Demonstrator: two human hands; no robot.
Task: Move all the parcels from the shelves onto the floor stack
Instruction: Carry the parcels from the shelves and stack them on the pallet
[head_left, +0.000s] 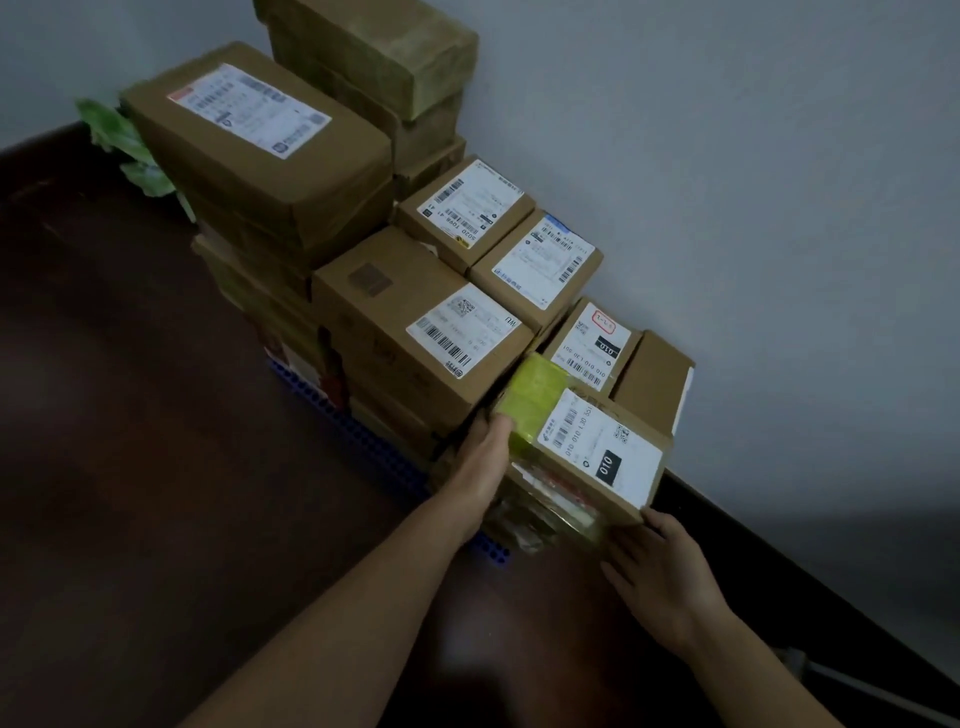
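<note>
Dark brown floor (130, 467), grey wall (727, 156); left hand (485, 452), right hand (660, 566) press taped parcel (597, 447) open-fingered on stack (415, 332).

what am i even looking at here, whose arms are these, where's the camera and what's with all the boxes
There is no machine here, and only one picture. It comes from a wide-angle camera worn on a person's head, looking forward and down, so the two bare arms are that person's own.

In front of them is a stack of brown cardboard parcels, most with white shipping labels. It stands on a blue studded base on the dark floor, against a pale wall. A green bag shows behind it.

Both hands are on the nearest labelled parcel, which has yellow-green tape at one end. The left hand is at the taped end, its fingers mostly hidden. The right hand touches the near corner with fairly straight fingers. Whether the parcel already rests fully on the stack is unclear.
</note>
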